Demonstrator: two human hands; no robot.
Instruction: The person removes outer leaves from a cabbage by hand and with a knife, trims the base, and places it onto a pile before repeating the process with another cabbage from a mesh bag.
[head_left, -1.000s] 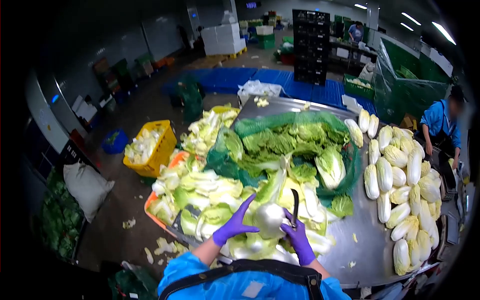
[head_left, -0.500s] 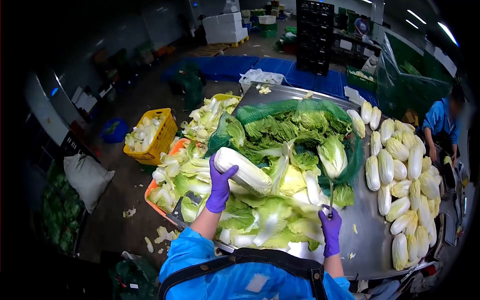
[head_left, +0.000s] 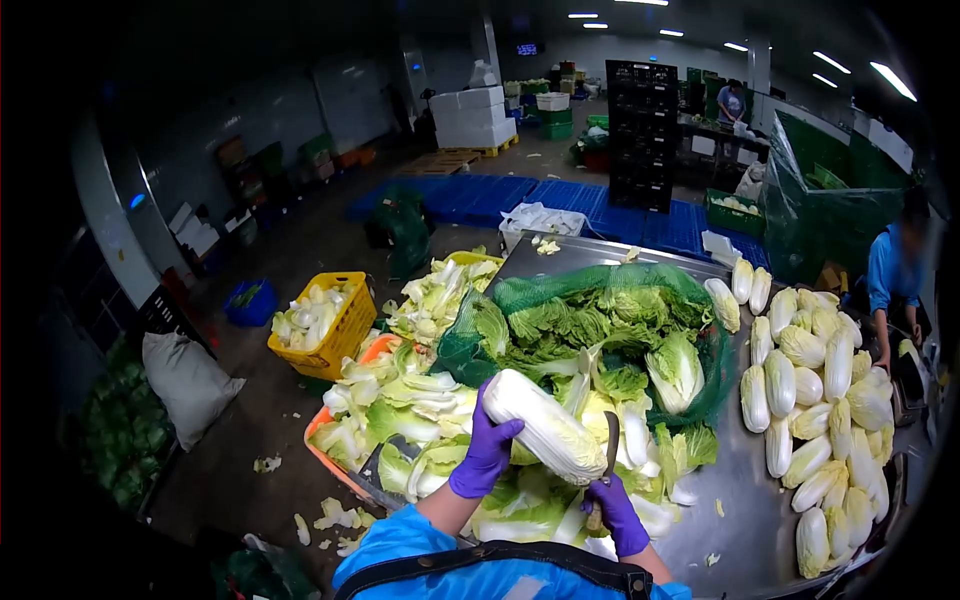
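In a purple glove, my left hand [head_left: 484, 452] is closed around the root end of a trimmed napa cabbage [head_left: 545, 425], held tilted over a heap of loose outer leaves. My right hand [head_left: 620, 515], also gloved, grips the handle of a knife [head_left: 611, 442] with a slightly curved blade pointing up. The blade overlaps the cabbage's leafy tip in this view. Beyond both hands lies a green mesh bag [head_left: 727, 345], open, with leafy untrimmed cabbages [head_left: 676, 372] in it.
Trimmed cabbages [head_left: 808, 380] are piled on the right of the metal table [head_left: 722, 490]. A yellow crate [head_left: 345, 340] of cabbage pieces and an orange-rimmed crate [head_left: 325, 445] of leaves stand left. A co-worker [head_left: 890, 270] is at the right edge. Black crates [head_left: 640, 135] rise behind.
The knife in my right hand has moved left to the cabbage, its blade now pointing up. The cabbage in my left hand sits lower and further right in view, as the head has tilted up.
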